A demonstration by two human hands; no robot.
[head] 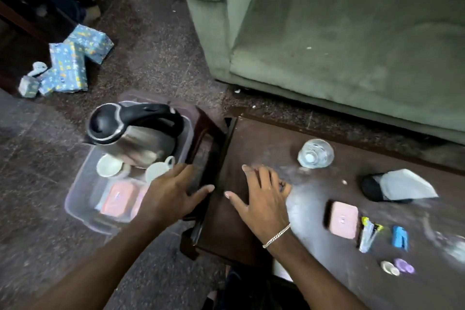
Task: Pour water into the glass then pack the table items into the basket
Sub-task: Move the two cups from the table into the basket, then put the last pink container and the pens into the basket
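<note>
A clear plastic basket (75,199) sits on a low stool at the left. In it are a steel kettle (136,133) with a black handle, a white saucer (108,165), a white cup (157,170) and a pink box (118,198). My left hand (173,194) hovers open at the basket's right rim. My right hand (261,194), fingers spread, rests over the dark table (314,196) near its left edge and holds nothing. A glass (315,153) stands on the table beyond it.
On the table's right lie a black and grey pouch (397,187), a pink case (344,219), a sachet (368,234), a blue clip (400,238) and small round lids (397,267). A green sofa (339,33) stands behind. Wrapped boxes (70,65) lie on the floor at the left.
</note>
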